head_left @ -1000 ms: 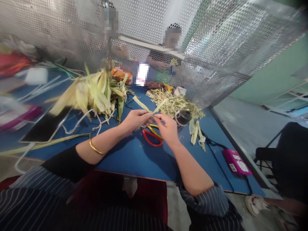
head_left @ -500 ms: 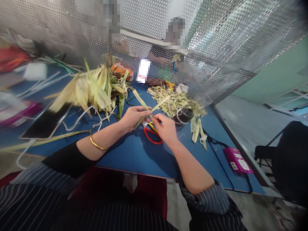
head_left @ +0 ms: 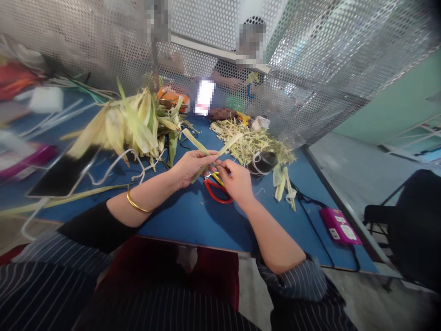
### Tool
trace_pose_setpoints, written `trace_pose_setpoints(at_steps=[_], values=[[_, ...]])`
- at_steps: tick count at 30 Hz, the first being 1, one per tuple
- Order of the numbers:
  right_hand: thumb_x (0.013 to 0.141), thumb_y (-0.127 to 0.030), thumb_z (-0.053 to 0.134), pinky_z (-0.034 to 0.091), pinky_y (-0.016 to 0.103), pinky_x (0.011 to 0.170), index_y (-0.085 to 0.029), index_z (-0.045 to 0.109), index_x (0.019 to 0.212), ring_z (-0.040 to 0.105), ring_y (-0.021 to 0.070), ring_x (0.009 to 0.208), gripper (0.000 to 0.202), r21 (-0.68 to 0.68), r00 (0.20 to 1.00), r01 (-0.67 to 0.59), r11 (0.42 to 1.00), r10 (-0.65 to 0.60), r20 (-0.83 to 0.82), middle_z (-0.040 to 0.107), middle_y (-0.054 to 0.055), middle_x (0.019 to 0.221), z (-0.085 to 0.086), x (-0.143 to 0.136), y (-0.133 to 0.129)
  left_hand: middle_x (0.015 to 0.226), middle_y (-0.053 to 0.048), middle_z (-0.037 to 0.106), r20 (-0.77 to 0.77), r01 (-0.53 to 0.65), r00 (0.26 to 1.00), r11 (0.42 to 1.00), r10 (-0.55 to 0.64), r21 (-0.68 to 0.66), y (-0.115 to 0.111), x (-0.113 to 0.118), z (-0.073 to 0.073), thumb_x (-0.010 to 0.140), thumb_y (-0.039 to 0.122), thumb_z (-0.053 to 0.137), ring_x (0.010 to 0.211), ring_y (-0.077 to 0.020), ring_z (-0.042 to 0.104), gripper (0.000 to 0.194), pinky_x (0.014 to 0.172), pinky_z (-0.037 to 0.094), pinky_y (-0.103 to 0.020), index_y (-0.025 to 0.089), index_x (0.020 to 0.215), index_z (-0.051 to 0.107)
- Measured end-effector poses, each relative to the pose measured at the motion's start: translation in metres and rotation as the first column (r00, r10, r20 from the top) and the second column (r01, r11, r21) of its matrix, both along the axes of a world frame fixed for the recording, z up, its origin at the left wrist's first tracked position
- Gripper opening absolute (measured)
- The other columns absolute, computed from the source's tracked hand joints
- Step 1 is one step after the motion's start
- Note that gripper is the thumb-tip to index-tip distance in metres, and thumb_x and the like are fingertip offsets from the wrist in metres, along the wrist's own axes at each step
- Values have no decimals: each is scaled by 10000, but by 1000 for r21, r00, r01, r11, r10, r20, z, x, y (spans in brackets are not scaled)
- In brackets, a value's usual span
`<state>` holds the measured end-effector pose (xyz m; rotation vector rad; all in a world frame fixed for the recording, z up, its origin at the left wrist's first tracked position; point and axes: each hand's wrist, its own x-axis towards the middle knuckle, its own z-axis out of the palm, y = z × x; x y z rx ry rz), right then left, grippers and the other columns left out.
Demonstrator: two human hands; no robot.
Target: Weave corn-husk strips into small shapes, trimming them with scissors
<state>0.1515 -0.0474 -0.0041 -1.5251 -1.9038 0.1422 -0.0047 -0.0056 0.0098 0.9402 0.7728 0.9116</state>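
My left hand (head_left: pixel 191 166) and my right hand (head_left: pixel 236 180) meet above the blue table (head_left: pixel 193 220), both pinching a pale green corn husk strip (head_left: pixel 225 148). The strip forks into a V, one arm running up-left and one up-right from my fingers. Red-handled scissors (head_left: pixel 216 192) lie on the table just beneath my hands, partly covered by my right hand. A gold bangle sits on my left wrist.
A heap of corn husks (head_left: pixel 131 124) lies at the left, shredded husk scraps (head_left: pixel 255 142) at the right, with a dark thread spool (head_left: pixel 263 162) beside them. A pink device (head_left: pixel 339 226) with a black cable sits near the right edge. Perforated metal screens stand behind; people sit beyond them.
Both hands have shifted slightly up and left while keeping hold of the husk strip; its two arms have spread a little wider. The view has drifted slightly.
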Motion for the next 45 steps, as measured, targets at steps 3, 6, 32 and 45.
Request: trace_pose_setpoints(at_steps=[3,6,32,45], values=[[885,-316,502,310,239,567,-209,596,750,480,120,561,196,-8,1000,-16,1000,16,3,590,-13,627,0,-2,-2,876,-95,714,-78,-85,993,991,94,106,2,2,-6,758,206,714,596,-94,633,255,505,454,-196,118,996,688],[883,-294,496,304,239,569,-202,580,719,459,116,547,206,0,999,-47,999,47,6,559,-19,591,2,-7,-5,821,-79,717,-81,-124,987,984,135,129,4,3,-12,732,213,738,509,-71,588,314,489,452,-207,129,1030,683],[884,-321,500,298,243,553,-201,593,734,456,115,541,213,-31,999,-45,999,44,-32,570,-18,597,2,-8,-7,727,-57,696,-216,-90,967,971,139,221,10,0,-14,717,240,713,539,-86,598,273,443,397,-169,128,966,710],[796,-493,581,448,271,597,-179,604,712,542,120,556,326,-282,735,-117,952,-108,-669,605,-2,627,-4,0,8,755,-58,690,-212,-6,977,991,35,136,8,-2,-5,718,263,715,495,-62,549,214,403,338,-161,138,891,703]])
